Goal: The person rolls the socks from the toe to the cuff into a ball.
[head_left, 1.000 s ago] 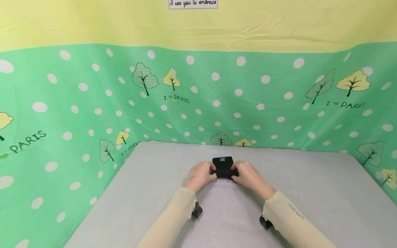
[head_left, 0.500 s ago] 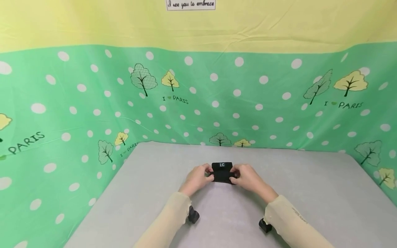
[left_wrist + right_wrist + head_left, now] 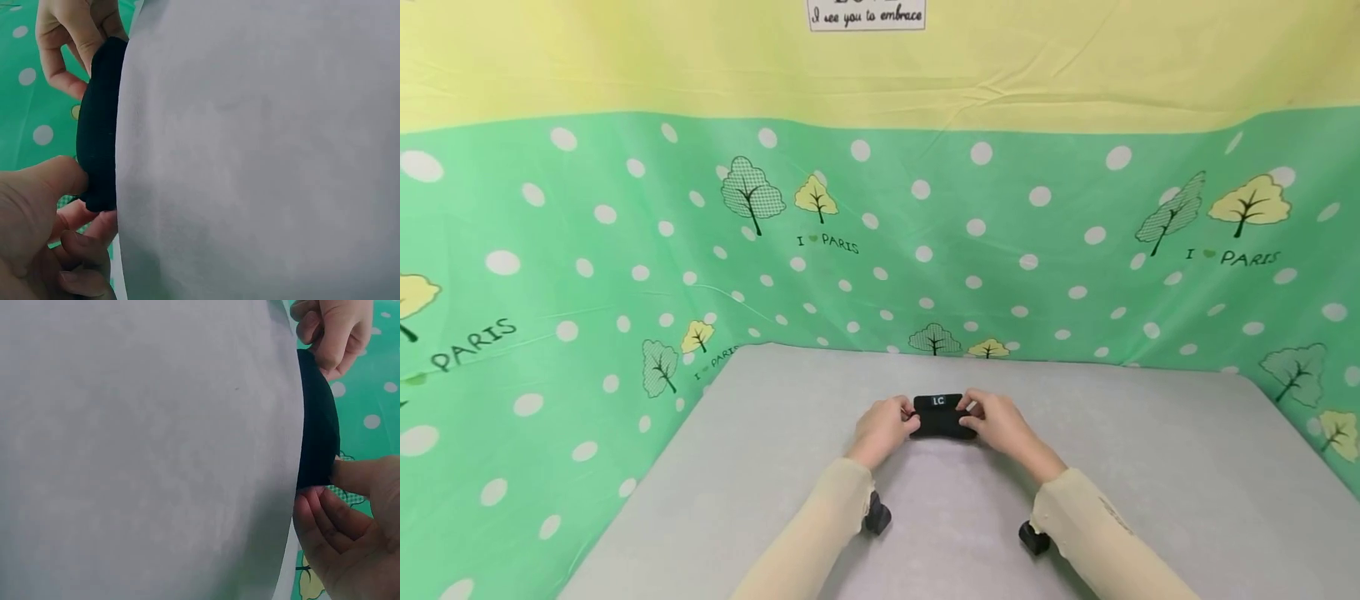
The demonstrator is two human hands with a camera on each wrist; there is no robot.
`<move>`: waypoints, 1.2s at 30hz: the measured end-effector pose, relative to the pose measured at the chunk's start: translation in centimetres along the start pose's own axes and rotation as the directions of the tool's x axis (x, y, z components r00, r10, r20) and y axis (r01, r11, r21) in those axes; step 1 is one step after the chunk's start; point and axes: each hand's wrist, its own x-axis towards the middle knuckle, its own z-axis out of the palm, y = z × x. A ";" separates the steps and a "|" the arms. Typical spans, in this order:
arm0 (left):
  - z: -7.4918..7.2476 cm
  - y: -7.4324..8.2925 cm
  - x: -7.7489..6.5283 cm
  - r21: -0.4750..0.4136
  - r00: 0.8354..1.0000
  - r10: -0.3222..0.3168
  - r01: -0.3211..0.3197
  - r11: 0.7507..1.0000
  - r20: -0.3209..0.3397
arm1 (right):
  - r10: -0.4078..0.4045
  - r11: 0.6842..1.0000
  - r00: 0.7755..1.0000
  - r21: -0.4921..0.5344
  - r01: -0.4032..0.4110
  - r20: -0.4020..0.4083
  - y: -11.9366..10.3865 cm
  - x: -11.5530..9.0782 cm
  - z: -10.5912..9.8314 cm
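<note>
A black folded piece of soft fabric (image 3: 942, 423) with a pale "LC" label (image 3: 938, 401) on its upper strip lies near the far middle of the grey table; its exact kind I cannot tell. My left hand (image 3: 883, 429) pinches its left end. At the right end, my right hand (image 3: 1000, 425) holds it between thumb and fingers. The left wrist view shows the fabric (image 3: 100, 131) as a curved dark band, thumb on the near edge and fingers under the end. In the right wrist view the same fabric (image 3: 319, 425) has the right thumb against its edge.
A grey cloth-covered table (image 3: 760, 533) spreads around both arms. Behind and to the sides hangs a green curtain (image 3: 820, 283) with white dots and printed trees. Black wrist cameras (image 3: 877, 514) sit under the cream sleeves (image 3: 808, 533).
The fabric's tall upper flap has been folded down into a low strip, with the label now at its top edge. Both hands have stayed at the two ends, shifting only slightly.
</note>
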 end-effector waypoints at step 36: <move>-0.9 -1.6 0.1 -0.055 0.980 0.201 -0.201 0.978 -0.013 | -0.056 0.997 0.996 -0.055 0.053 -0.070 0.7 -0.6 -0.1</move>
